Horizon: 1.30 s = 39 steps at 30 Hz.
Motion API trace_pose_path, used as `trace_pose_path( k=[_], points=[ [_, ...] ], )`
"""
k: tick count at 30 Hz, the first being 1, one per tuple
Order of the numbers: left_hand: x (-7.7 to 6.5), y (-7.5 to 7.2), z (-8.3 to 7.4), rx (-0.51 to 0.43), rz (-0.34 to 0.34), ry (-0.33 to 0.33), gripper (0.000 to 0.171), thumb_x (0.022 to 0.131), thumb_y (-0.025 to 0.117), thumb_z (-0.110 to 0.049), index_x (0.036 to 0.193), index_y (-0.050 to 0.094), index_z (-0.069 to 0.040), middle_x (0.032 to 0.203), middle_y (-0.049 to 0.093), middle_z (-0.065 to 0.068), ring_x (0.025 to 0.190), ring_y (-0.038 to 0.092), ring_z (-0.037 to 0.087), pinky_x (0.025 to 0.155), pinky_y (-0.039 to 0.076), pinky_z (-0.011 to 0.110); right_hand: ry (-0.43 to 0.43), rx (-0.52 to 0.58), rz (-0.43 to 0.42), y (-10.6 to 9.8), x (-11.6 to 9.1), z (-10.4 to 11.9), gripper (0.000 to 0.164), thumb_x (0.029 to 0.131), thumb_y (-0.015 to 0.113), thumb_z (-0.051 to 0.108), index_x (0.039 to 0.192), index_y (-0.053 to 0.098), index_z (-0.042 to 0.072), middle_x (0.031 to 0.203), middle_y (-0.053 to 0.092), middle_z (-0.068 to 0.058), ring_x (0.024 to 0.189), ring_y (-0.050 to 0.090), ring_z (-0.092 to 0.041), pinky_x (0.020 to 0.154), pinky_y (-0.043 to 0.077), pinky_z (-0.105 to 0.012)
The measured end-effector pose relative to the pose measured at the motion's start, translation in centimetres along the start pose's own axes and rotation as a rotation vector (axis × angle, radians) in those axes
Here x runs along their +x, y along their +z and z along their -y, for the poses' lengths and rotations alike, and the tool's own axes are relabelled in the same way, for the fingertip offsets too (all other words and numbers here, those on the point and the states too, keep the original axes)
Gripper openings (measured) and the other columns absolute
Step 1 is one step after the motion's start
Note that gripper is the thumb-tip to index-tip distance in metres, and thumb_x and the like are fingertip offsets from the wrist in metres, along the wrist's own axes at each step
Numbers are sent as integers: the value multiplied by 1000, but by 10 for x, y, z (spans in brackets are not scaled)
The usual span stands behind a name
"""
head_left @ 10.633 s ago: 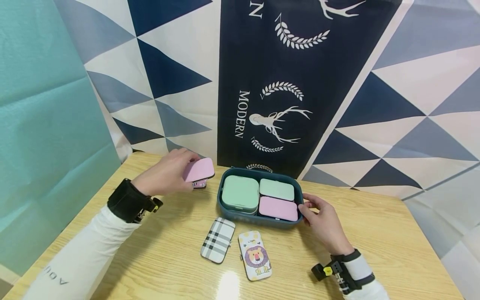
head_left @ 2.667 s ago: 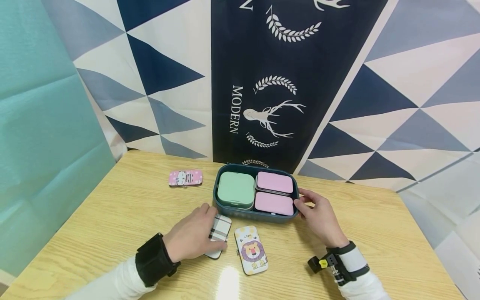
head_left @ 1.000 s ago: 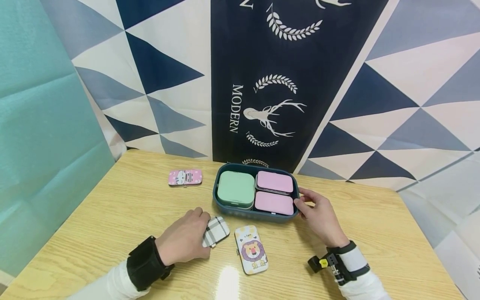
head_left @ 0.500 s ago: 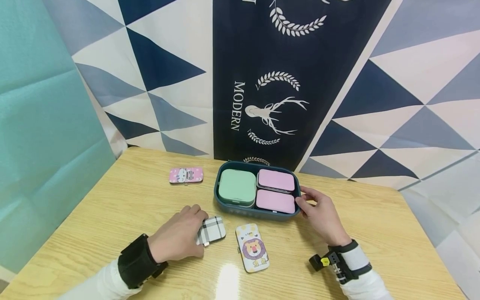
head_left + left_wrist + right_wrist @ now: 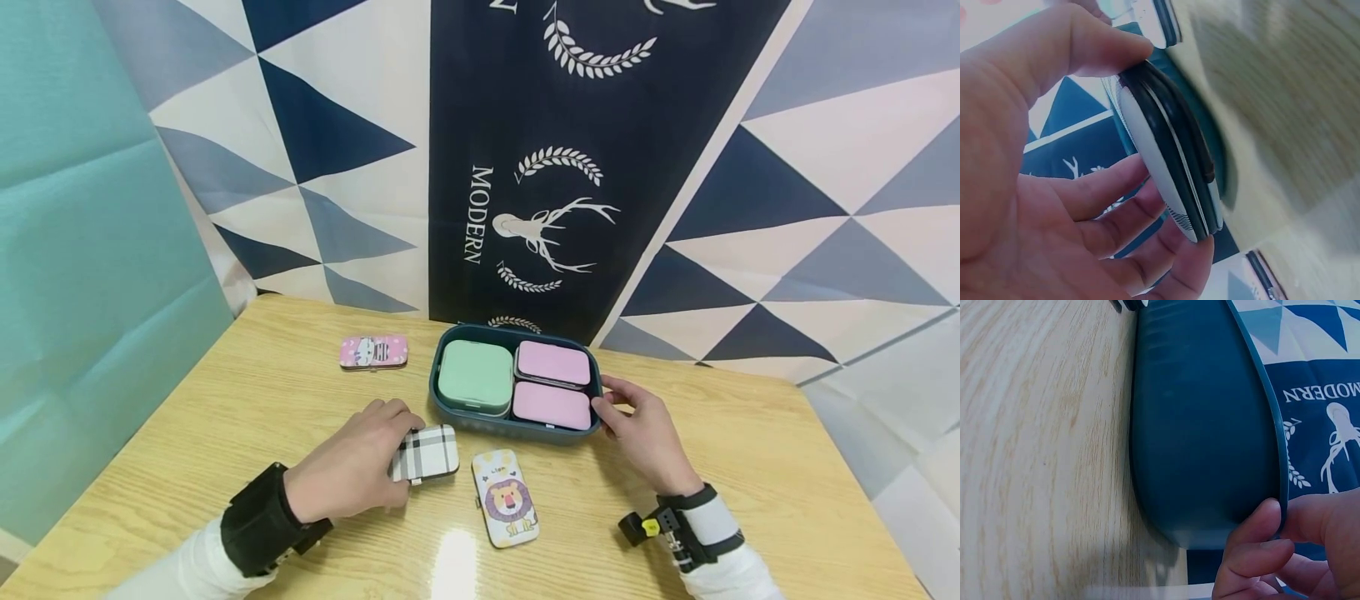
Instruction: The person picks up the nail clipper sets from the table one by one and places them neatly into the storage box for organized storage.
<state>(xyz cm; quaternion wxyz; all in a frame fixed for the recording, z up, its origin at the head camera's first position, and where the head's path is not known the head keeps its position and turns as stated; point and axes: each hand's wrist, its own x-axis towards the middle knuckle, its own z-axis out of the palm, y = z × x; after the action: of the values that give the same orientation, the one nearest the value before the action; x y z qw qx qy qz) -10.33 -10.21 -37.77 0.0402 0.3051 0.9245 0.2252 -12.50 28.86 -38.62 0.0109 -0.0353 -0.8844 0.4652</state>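
Below centre, a plaid case (image 5: 429, 454) is gripped by the left hand (image 5: 356, 467), while the bin (image 5: 491, 427) is pinched, seemingly for steadiness, by the right hand (image 5: 647, 429).

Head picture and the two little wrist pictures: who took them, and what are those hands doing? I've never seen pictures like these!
There's no robot here, just a person with two bare hands. The head picture comes from a camera worn on the head, looking forward and down. The other two come from a camera on each wrist, so each shows one hand close up.

The left hand holds a flat checked case. The right hand pinches the edge of a dark blue tub. Inside the tub you can see a square green top and two pink tops; what's under them is hidden. On the wooden table lie a lion case and a pink cartoon case.
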Motion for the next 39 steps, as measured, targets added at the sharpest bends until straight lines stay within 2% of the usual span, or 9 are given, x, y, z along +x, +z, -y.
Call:
trace_pose_path(
  k=[8, 17, 26, 34, 39],
  points=[
    [2, -9, -4, -17, -64, 51, 64, 67, 88, -15, 127, 67, -6, 116, 60, -1, 102, 50, 18, 90, 48, 39, 10, 8, 3, 0, 0, 0, 49, 108, 62, 16, 153, 52, -2, 117, 58, -19, 76, 63, -20, 62, 49, -25],
    [16, -19, -10, -17, -117, 139, 65, 71, 88, -14, 131, 67, -3, 121, 61, 3, 107, 52, 18, 93, 48, 41, 15, 12, -1, -1, 0, 0, 48, 109, 61, 16, 152, 53, -1, 116, 58, -19, 77, 63, -22, 61, 49, -25],
    [35, -26, -18, -29, -111, 177, 65, 74, 89, -16, 134, 66, -3, 128, 61, 5, 110, 53, 19, 98, 49, 40, 18, 17, -1, -1, 0, 0, 45, 109, 58, 14, 152, 54, -2, 114, 59, -19, 80, 62, -24, 61, 49, -26],
    [60, -27, -25, -40, -94, 216, 64, 75, 87, -14, 135, 66, -4, 127, 60, 4, 110, 51, 19, 94, 48, 35, 26, 26, 0, -2, 0, -1, 45, 110, 56, 12, 151, 54, -3, 115, 60, -20, 81, 62, -21, 63, 50, -26],
    [75, -27, -29, -55, -79, 235, 61, 77, 85, -13, 135, 66, -5, 127, 61, 3, 113, 51, 18, 99, 47, 36, 19, 27, -2, -1, 0, -1, 45, 109, 56, 12, 151, 54, -3, 115, 61, -19, 80, 61, -20, 63, 50, -26]
  ],
)
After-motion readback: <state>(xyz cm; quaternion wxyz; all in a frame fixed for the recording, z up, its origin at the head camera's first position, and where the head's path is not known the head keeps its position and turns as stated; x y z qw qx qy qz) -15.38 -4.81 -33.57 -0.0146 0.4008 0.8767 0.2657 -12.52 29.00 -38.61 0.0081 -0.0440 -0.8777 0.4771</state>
